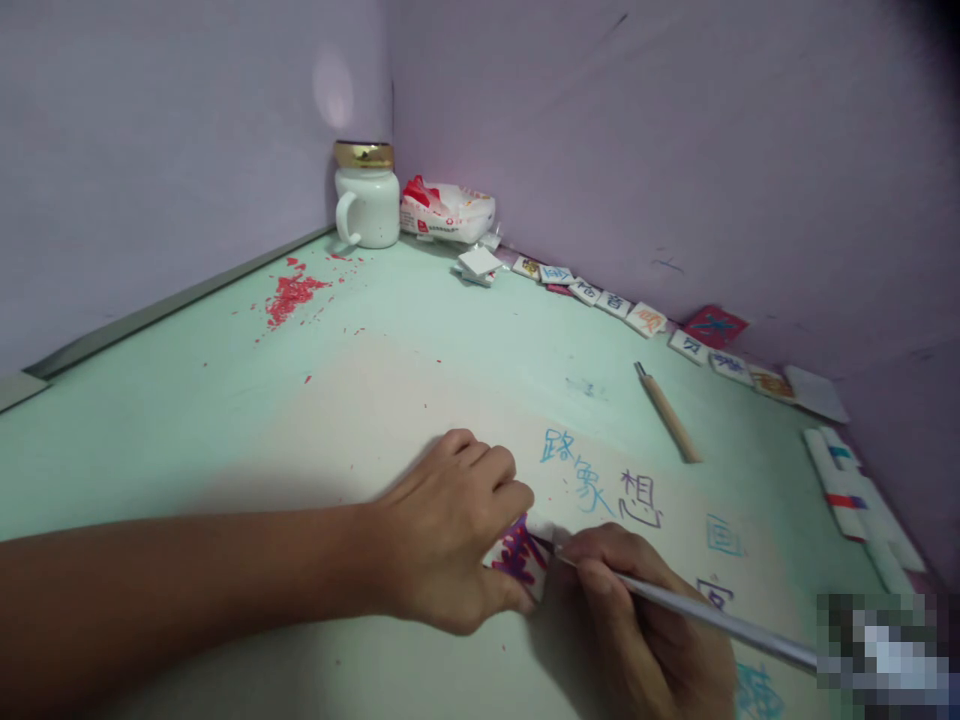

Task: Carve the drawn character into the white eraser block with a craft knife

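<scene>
My left hand (469, 535) is closed on a small white square carving block (519, 556), pressing it to the tabletop. Purple and red marks cover the block's upper face, and my fingers hide its left part. From the right, my right hand (637, 600) grips a slim metal carving knife (697, 606) like a pen. Its thin tip meets the right edge of the block, close to my left fingers. The knife's rear end runs into a blurred patch at the lower right.
A wooden-handled gouge (669, 412) lies right of centre. Red shavings (294, 296) are scattered at the back left, near a white lidded mug (369, 200) and a tissue pack (448, 210). Several lettered blocks (646, 319) line the wall; markers (838, 485) lie at right.
</scene>
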`<state>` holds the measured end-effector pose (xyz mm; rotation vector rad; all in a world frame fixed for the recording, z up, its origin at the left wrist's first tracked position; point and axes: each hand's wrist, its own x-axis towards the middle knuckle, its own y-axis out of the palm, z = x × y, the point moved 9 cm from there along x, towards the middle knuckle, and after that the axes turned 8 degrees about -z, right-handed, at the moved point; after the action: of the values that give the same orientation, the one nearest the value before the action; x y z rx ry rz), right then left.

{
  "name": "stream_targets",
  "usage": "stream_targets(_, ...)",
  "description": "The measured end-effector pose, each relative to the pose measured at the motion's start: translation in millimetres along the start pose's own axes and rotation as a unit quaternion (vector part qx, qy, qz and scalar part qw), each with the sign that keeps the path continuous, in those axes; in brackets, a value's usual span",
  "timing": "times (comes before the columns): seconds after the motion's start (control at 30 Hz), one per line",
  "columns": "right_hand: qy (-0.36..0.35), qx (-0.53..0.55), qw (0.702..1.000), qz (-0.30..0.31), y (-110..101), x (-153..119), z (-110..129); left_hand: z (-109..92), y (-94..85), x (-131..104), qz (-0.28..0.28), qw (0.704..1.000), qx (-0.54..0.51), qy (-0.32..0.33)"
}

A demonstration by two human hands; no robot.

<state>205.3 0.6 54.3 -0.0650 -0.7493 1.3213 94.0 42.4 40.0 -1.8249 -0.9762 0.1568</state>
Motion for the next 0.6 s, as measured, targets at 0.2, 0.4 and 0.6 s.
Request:
stream_targets(0.2,-0.015,-0.011,1.0,0.02,3.1,0.9,-1.3,-0.2,-0.1,-0.4,0.004,1.0,0.001,-0.003)
stream_targets(0.4,0.007,-0.011,1.0,0.02,3.6,-0.2,-3.1,-0.5,0.4,0.5,-0.003,1.0,0.0,-0.001)
stream_targets(0.6,0.01,0.002,1.0,0.009,0.5,-0.3,-2.8,-0.9,-1.2,-0.1,-0.004,1.0,0.0,0.001)
